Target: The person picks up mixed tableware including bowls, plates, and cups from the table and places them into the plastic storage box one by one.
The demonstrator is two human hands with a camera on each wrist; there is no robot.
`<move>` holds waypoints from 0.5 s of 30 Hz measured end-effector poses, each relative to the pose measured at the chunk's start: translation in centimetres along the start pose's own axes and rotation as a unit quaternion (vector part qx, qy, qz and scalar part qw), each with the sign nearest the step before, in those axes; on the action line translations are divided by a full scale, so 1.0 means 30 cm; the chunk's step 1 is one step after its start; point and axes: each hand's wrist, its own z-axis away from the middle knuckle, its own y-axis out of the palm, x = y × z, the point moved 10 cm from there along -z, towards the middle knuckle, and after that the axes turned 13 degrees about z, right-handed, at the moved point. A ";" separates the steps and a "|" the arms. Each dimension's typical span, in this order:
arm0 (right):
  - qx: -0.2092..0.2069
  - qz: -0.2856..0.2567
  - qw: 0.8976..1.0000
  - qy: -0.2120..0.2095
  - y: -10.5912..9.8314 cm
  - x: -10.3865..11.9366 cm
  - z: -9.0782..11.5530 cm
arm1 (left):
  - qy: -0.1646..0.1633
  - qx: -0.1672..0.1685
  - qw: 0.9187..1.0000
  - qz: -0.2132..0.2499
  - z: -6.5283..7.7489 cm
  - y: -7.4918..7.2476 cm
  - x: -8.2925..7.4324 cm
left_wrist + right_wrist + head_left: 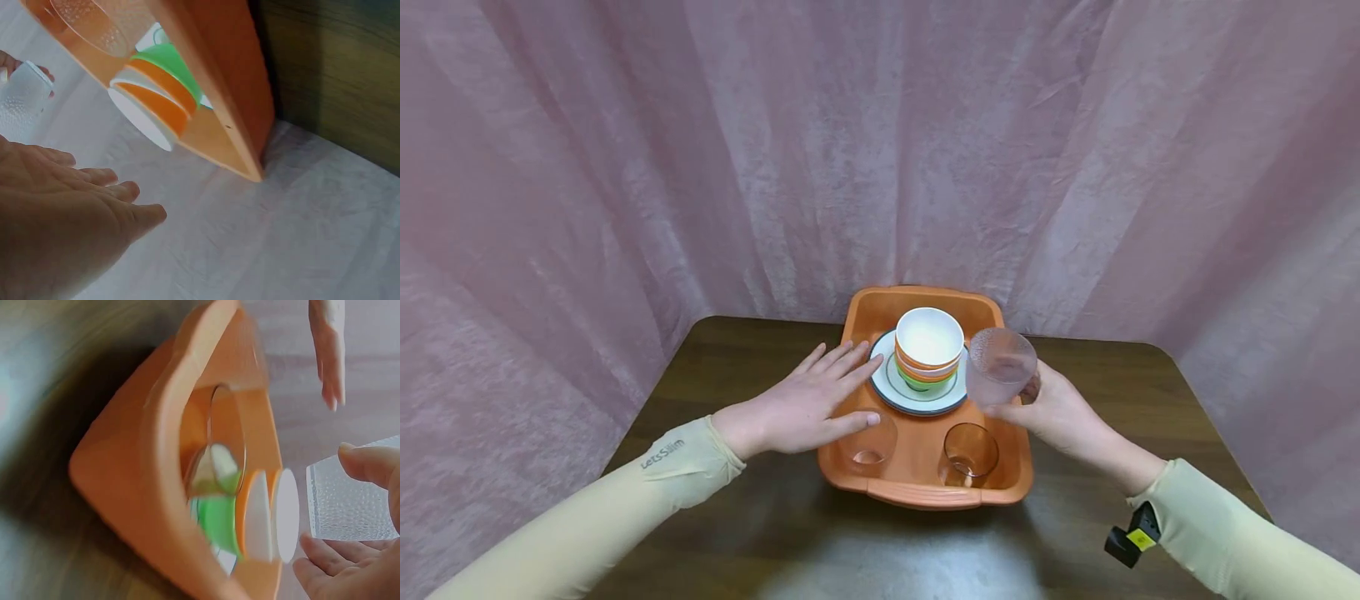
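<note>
My right hand (pixel 1063 412) grips a clear textured plastic cup (pixel 1000 367), raised over the right side of an orange tub (pixel 917 497). The right wrist view shows the thumb on one side of the cup (pixel 356 494) and the fingers on the other. My left hand (pixel 812 400) is spread with straight fingers above the tub's left side, holding nothing. Between the hands, a stack of white, orange and green bowls (pixel 928 342) stands on a white plate (pixel 887 387) with a dark rim. In the tub's near part are a clear glass (pixel 871 450) at left and a brownish glass (pixel 970 454) at right.
The tub rests on a dark wooden table (pixel 730 367). Behind the table hangs a pink curtain (pixel 880 150), close to its back edge. A small black device (pixel 1135 533) with a yellow label is strapped at the right wrist.
</note>
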 end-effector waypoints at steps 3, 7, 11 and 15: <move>0.024 -0.017 1.000 -0.011 0.053 0.041 -0.039 | -0.009 -0.007 0.999 0.034 0.001 -0.024 0.025; 0.056 -0.033 0.998 -0.024 0.123 0.094 -0.082 | -0.018 -0.019 0.994 0.109 -0.021 -0.049 0.050; 0.074 -0.036 0.996 -0.031 0.170 0.131 -0.110 | -0.039 -0.025 0.980 0.195 -0.056 -0.052 0.062; 0.083 -0.045 0.995 -0.032 0.202 0.157 -0.128 | -0.048 -0.037 0.965 0.256 -0.089 -0.049 0.043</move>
